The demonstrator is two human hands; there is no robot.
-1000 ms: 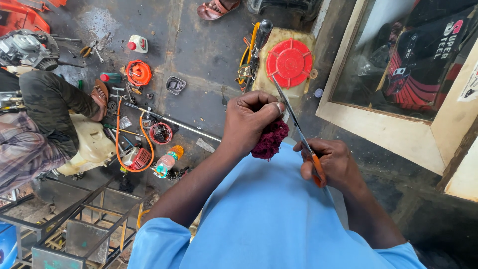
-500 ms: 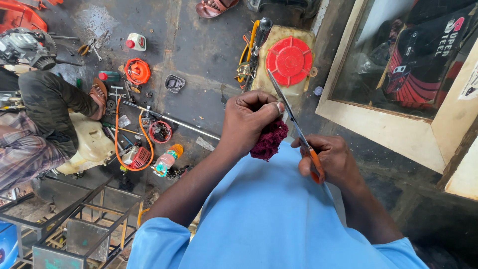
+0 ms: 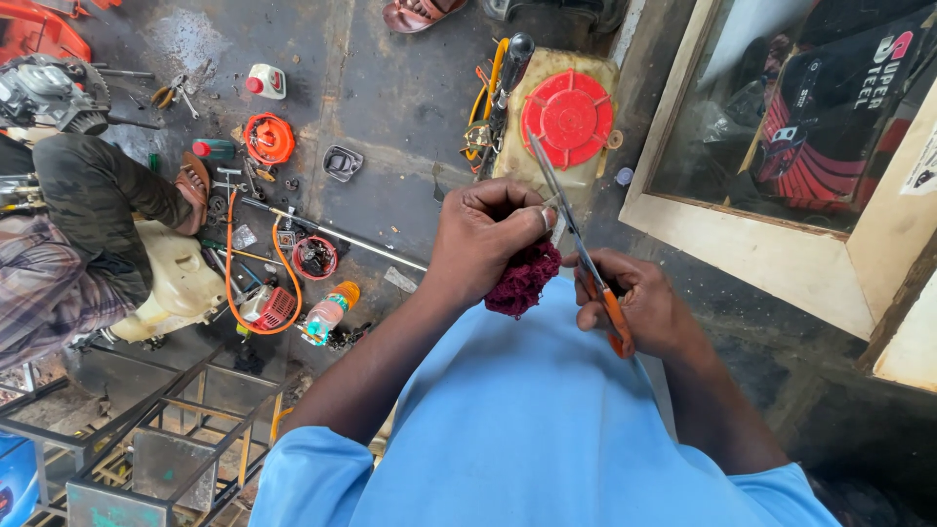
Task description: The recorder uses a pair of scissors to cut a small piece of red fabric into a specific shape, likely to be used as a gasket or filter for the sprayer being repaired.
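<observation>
Your left hand (image 3: 488, 234) is bunched tight around a dark red rag (image 3: 523, 278), which pokes out just below your fingers, right in front of your blue shirt. Your right hand (image 3: 634, 303) is closed on the orange handle of a screwdriver (image 3: 576, 244), its shaft angling up past your left knuckles, so both hands sit close together. Beyond them on the floor (image 3: 390, 88) there's a yellowish tank with a red cap (image 3: 569, 117). Way off to your left, another person (image 3: 88, 224) crouches among scattered parts.
</observation>
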